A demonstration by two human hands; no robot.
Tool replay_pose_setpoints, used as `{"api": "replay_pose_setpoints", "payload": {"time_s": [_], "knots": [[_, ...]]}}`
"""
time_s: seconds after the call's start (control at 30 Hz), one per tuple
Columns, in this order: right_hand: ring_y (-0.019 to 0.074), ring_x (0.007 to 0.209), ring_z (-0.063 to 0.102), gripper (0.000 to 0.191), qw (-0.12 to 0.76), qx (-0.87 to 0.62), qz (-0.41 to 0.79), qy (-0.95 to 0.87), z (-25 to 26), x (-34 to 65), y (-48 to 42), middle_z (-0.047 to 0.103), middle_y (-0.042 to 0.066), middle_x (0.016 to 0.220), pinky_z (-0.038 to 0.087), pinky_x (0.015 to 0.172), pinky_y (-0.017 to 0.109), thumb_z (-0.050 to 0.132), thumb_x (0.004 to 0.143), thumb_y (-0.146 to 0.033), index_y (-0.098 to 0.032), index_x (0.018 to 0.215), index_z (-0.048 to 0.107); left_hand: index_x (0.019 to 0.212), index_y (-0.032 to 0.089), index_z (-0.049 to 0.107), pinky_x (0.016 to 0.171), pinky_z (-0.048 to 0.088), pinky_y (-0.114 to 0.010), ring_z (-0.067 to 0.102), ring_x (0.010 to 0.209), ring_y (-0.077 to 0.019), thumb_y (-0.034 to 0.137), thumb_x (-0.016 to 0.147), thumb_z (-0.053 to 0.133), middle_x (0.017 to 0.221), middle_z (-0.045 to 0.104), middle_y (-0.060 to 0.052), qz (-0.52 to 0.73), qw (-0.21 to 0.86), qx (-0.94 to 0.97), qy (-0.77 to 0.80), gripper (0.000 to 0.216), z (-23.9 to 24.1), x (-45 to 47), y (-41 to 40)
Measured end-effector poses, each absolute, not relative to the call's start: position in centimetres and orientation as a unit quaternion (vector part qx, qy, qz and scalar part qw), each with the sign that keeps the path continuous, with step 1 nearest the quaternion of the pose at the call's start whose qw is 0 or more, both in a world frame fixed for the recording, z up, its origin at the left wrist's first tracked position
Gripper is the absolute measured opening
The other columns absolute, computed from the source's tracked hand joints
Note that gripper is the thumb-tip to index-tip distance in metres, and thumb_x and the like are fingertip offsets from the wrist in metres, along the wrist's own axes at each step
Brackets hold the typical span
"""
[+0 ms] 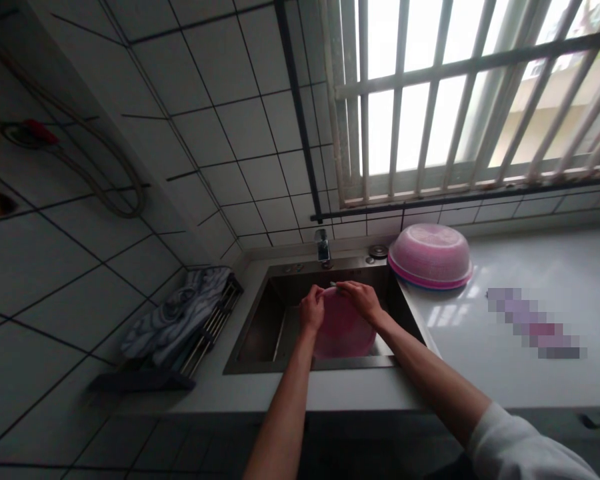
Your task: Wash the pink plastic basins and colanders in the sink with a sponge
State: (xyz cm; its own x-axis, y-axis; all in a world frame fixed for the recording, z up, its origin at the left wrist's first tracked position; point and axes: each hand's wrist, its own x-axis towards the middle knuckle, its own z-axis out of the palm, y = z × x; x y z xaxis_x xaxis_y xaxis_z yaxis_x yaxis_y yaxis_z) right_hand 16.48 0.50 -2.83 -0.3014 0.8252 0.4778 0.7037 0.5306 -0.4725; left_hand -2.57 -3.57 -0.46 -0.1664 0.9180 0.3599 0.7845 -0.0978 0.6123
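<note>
Both my hands are over the steel sink, gripping a pink plastic basin by its far rim. My left hand is closed on the rim's left side. My right hand is closed on the rim's top right. The basin is tilted inside the sink, its round side toward me. The tap stands just behind my hands at the sink's back edge.
An upturned pink colander on stacked bowls sits on the white counter right of the sink. A cloth lies on a dish rack at left. Tiled walls and a barred window lie behind.
</note>
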Motion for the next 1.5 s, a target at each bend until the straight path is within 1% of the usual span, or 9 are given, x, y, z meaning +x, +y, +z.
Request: {"api": "replay_pose_setpoints", "payload": {"time_s": [0.13,0.33,0.57,0.8,0.9,1.03,1.23,1.37,1.5], "knots": [[0.0206,0.101,0.073,0.029,0.358,-0.546,0.095,-0.751,-2.8,17.9,0.9,0.075,0.003,0.119,0.055,0.09,0.03,0.059,0.098,-0.034,-0.029,0.125,0.069,0.096,0.025,0.061,0.073,0.043,-0.023,0.071,0.089,-0.0174,0.015,0.09,0.058,0.094,0.075,-0.001,0.432,0.065,0.575,0.692,0.013,-0.5,-3.3,-3.3],[0.0183,0.101,0.072,0.028,0.314,-0.472,0.102,-0.817,-2.8,16.1,0.1,0.074,0.003,0.12,0.054,0.088,0.025,0.059,0.098,-0.032,-0.033,0.125,0.068,0.092,0.027,0.062,0.073,0.042,-0.023,0.07,0.086,-0.0167,0.017,0.09,0.058,0.088,0.074,0.001,0.356,0.098,0.662,0.652,0.011,-0.9,-2.7,-3.3],[0.0216,0.099,0.073,0.027,0.361,-0.555,0.093,-0.744,-2.5,17.8,0.8,0.076,0.005,0.115,0.055,0.087,0.03,0.059,0.098,-0.03,-0.027,0.123,0.068,0.094,0.023,0.059,0.07,0.042,-0.023,0.068,0.081,-0.0166,0.015,0.089,0.057,0.088,0.072,-0.002,0.416,0.064,0.581,0.697,0.01,-1.1,-3.3,-3.0],[0.0191,0.099,0.072,0.028,0.315,-0.479,0.09,-0.814,-2.5,16.4,0.2,0.075,0.002,0.118,0.054,0.087,0.027,0.056,0.099,-0.03,-0.032,0.125,0.067,0.092,0.025,0.06,0.076,0.044,-0.024,0.069,0.084,-0.0165,0.008,0.087,0.053,0.086,0.071,0.0,0.371,0.091,0.64,0.666,0.019,-1.1,-2.5,-3.2],[0.0195,0.101,0.072,0.031,0.339,-0.522,0.092,-0.777,-2.7,17.0,0.8,0.073,0.003,0.122,0.054,0.088,0.028,0.056,0.099,-0.029,-0.03,0.129,0.064,0.095,0.024,0.06,0.078,0.047,-0.026,0.07,0.087,-0.018,0.008,0.086,0.053,0.09,0.072,-0.003,0.407,0.07,0.588,0.696,0.019,-1.1,-2.8,-3.1],[0.0198,0.101,0.072,0.03,0.346,-0.526,0.108,-0.77,-2.8,18.0,1.3,0.074,0.004,0.119,0.053,0.091,0.029,0.057,0.098,-0.026,-0.028,0.127,0.066,0.11,0.025,0.061,0.084,0.05,-0.025,0.07,0.094,-0.0167,0.003,0.081,0.055,0.1,0.073,-0.003,0.423,0.088,0.604,0.67,0.037,-1.3,-3.1,-2.8],[0.0198,0.105,0.071,0.03,0.345,-0.484,0.125,-0.795,-2.6,17.2,0.9,0.073,0.004,0.122,0.053,0.095,0.029,0.059,0.098,-0.024,-0.027,0.126,0.068,0.107,0.025,0.068,0.093,0.051,-0.027,0.07,0.101,-0.0163,0.013,0.088,0.059,0.108,0.075,-0.003,0.422,0.098,0.669,0.604,0.024,-1.0,-2.6,-3.1],[0.0194,0.108,0.071,0.029,0.346,-0.465,0.136,-0.803,-2.8,16.4,0.7,0.074,0.004,0.122,0.053,0.097,0.029,0.058,0.098,-0.026,-0.028,0.124,0.07,0.107,0.028,0.07,0.092,0.051,-0.026,0.071,0.103,-0.0168,0.023,0.095,0.058,0.11,0.076,-0.001,0.394,0.12,0.687,0.598,0.018,-0.4,-1.8,-3.6],[0.0193,0.11,0.071,0.03,0.369,-0.464,0.14,-0.793,-2.6,16.8,0.8,0.073,0.003,0.124,0.053,0.099,0.03,0.059,0.097,-0.026,-0.029,0.125,0.069,0.108,0.027,0.07,0.093,0.051,-0.026,0.07,0.105,-0.0169,0.021,0.095,0.058,0.112,0.076,-0.001,0.408,0.114,0.665,0.615,0.019,-0.3,-2.0,-3.5]]}}
